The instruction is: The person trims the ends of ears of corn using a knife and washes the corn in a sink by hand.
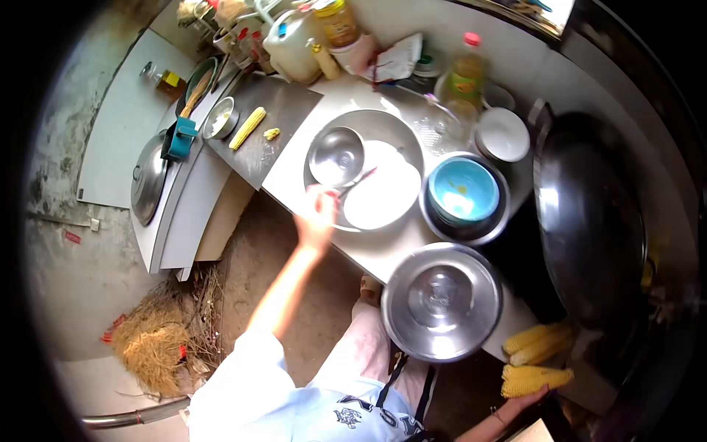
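Note:
My left hand is at the near rim of a wide metal basin; its fingers are bright and blurred. Inside the basin a small steel bowl rests on the left, beside a bright white mass I cannot identify. A thin item with a dark reddish end lies between them. At the lower right, my right hand grips a yellow ear of corn. More ears of corn lie just beyond it. A large steel bowl sits between my two hands.
A blue bowl sits within a metal bowl beside white dishes. A big dark wok stands at right. On the left counter are a corn cob and small bowl. Bottles line the back; straw lies on the floor.

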`<state>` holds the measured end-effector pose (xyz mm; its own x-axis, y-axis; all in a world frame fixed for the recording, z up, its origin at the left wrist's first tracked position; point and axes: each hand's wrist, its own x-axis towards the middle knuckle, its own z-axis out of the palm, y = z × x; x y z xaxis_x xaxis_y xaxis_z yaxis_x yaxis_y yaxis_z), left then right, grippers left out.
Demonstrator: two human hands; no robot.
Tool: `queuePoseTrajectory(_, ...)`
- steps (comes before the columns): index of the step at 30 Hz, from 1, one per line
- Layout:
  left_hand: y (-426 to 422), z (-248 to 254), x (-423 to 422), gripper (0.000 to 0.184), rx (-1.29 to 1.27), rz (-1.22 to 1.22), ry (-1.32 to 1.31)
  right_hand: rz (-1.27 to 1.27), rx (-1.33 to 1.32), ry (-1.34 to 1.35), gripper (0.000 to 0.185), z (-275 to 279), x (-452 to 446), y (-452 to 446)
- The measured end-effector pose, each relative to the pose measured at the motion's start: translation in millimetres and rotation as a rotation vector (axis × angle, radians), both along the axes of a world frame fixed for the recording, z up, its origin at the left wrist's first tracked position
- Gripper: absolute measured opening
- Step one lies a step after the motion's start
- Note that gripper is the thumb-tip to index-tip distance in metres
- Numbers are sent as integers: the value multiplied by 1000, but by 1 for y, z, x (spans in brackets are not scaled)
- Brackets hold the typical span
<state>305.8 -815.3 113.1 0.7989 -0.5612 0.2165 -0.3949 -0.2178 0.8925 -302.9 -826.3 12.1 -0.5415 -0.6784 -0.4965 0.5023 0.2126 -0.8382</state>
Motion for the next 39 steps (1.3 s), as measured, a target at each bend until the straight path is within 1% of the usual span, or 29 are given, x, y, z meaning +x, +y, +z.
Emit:
queuePoseTrajectory(1,10,-7,61,13,90,160,70,-31,-65,90,67,1,7,4)
queuePoseTrajectory(2,17,-24,125,20,211,231,-289,-50,-31,54,67,16,24,1)
queuePoseTrajectory(4,41,-69,259,30,436,160,-638,-145,16,171,67,40,73,3)
queuePoseTrajectory(6,45,-93,344,43,704,153,-619,-198,42,224,68,51,100,11)
queuePoseTrajectory(7,41,-102,372,48,741,150,-732,-205,56,238,68,53,110,14)
queuePoseTrajectory(8,37,-104,391,54,776,142,-842,-212,68,245,68,56,117,18)
queuePoseTrajectory(10,20,-104,411,62,801,26,-864,-213,102,250,68,59,128,26)
queuePoseTrajectory(12,14,-122,437,43,771,-240,-710,-206,137,249,68,65,138,32)
queuePoseTrajectory(14,6,-130,431,33,946,-148,-599,-198,158,232,68,67,147,36)
queuePoseTrajectory(15,11,-133,428,31,830,-171,-540,-197,166,220,69,70,149,37)
queuePoseTrajectory(16,18,-133,428,30,735,-177,-645,-195,170,207,69,71,152,38)
queuePoseTrajectory(18,28,-119,446,32,690,-125,-617,-199,175,177,69,72,157,41)
queuePoseTrajectory(20,41,-122,495,34,729,43,-845,-202,181,150,69,73,161,45)
queuePoseTrajectory(21,41,-115,509,32,843,90,-706,-202,184,144,69,73,163,47)
queuePoseTrajectory(22,46,-124,535,32,823,18,-658,-205,188,135,69,79,174,48)
queuePoseTrajectory(24,50,-137,566,35,943,-189,-428,-215,195,108,70,81,163,61)
queuePoseTrajectory(26,47,-135,563,41,912,-279,-402,-226,194,59,70,86,153,78)
queuePoseTrajectory(27,52,-132,553,44,977,-252,-374,-240,188,10,70,88,145,91)
queuePoseTrajectory(28,52,-121,538,46,1042,-245,-359,-250,180,-115,70,93,139,107)
queuePoseTrajectory(30,77,-142,514,51,801,-136,-210,-272,146,-477,70,103,130,138)
queuePoseTrajectory(31,89,-136,490,48,856,-113,-169,-383,-19,155,80,68,122,160)
queuePoseTrajectory(32,113,-140,469,43,707,-133,-113,-381,15,119,76,58,92,175)
queuePoseTrajectory(33,141,-153,463,41,636,-182,-23,-301,-65,-116,74,44,77,194)
queuePoseTrajectory(34,145,-112,405,42,584,-130,78,-491,6,-118,66,68,119,177)
queuePoseTrajectory(35,175,-127,388,39,510,-41,88,-437,-141,-132,63,33,78,222)
queuePoseTrajectory(36,197,-116,363,35,492,-109,181,-503,-121,-43,61,30,86,238)
queuePoseTrajectory(37,217,-113,332,34,282,-32,506,-567,-94,48,60,31,98,251)
queuePoseTrajectory(38,219,-74,292,37,454,24,789,-642,-88,39,58,31,106,266)
queuePoseTrajectory(39,239,-75,280,42,537,-23,961,-685,-105,-39,60,11,86,299)
